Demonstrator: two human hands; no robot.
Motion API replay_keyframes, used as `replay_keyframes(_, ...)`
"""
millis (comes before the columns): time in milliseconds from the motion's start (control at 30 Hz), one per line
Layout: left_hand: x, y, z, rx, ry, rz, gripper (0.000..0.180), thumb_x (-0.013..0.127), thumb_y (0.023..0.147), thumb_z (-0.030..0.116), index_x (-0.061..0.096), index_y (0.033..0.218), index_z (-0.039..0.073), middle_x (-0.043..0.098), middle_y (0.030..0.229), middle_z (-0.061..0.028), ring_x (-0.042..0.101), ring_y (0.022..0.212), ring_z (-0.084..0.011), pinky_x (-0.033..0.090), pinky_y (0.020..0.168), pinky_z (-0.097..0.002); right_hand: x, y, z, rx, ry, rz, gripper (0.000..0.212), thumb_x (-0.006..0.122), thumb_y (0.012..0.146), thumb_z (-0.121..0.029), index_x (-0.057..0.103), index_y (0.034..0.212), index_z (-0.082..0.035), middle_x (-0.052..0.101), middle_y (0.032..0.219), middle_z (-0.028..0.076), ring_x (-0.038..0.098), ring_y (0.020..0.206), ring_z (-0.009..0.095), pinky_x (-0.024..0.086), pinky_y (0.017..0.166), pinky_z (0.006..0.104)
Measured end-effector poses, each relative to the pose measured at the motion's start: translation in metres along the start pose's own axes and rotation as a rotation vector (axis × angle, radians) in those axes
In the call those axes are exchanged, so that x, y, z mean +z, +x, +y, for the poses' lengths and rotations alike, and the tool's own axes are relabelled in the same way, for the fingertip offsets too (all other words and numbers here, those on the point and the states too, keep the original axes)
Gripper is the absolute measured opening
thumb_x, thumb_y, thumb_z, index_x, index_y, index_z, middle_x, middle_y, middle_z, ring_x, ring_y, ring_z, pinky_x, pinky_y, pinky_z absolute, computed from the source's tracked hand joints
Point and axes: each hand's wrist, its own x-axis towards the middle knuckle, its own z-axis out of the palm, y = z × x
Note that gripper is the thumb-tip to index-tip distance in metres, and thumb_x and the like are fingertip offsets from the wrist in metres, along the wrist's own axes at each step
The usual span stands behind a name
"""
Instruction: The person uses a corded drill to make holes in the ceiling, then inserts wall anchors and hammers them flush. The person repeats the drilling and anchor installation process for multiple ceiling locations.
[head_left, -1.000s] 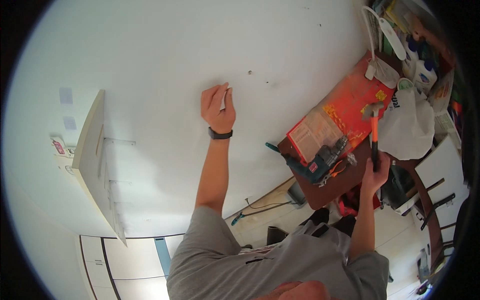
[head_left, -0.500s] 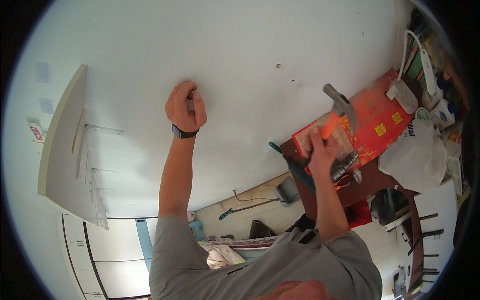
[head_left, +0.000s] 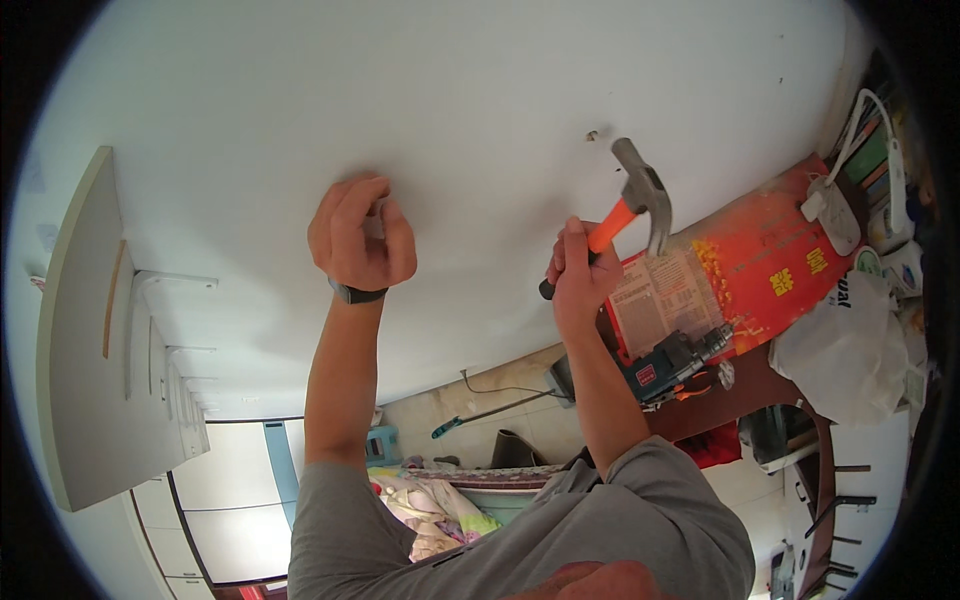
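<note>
My left hand is raised to the white wall, its fingers curled into a pinch. Whatever is between the fingertips is hidden or too small to name. A dark watch circles that wrist. To the right of it, my right hand grips a claw hammer by its orange and black handle, with the metal head up and tilted to the right, apart from the left hand. Behind the hammer head the wall has a hole with something pale in it.
A white board shelf juts out at left, with white brackets beside it. At right, a brown table carries a red printed sheet, a power drill and a white plastic bag. Bedding lies below.
My right hand has brought the hammer leftward, closer to my left hand, uncovering the drill. My left hand stays pinched at the wall while the whole view has shifted a little.
</note>
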Motion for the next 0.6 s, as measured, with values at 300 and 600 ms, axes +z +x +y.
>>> replay_keyframes(300,0.002,-0.003,-0.001,-0.011,-0.018,-0.006,0.022,0.056,0.077,-0.005,0.063,0.098,-0.008,0.064,0.074,-0.0131,0.053,0.056,-0.0191,0.041,0.048,-0.0269,0.013,0.000,0.003,0.034,0.015,0.020,0.021,0.063,0.102,-0.014,0.058,0.087,-0.001,0.050,0.062,-0.001,0.041,0.047,0.004,0.034,0.040,0.0219)
replay_keyframes(600,0.000,-0.004,0.001,-0.016,-0.013,-0.027,0.024,0.055,0.075,-0.009,0.063,0.097,-0.009,0.064,0.076,-0.0142,0.053,0.056,-0.0203,0.042,0.048,-0.0271,0.017,-0.003,0.004,0.010,0.049,0.055,0.022,0.063,0.102,-0.012,0.057,0.083,-0.001,0.048,0.057,-0.003,0.039,0.045,0.003,0.033,0.039,0.0218)
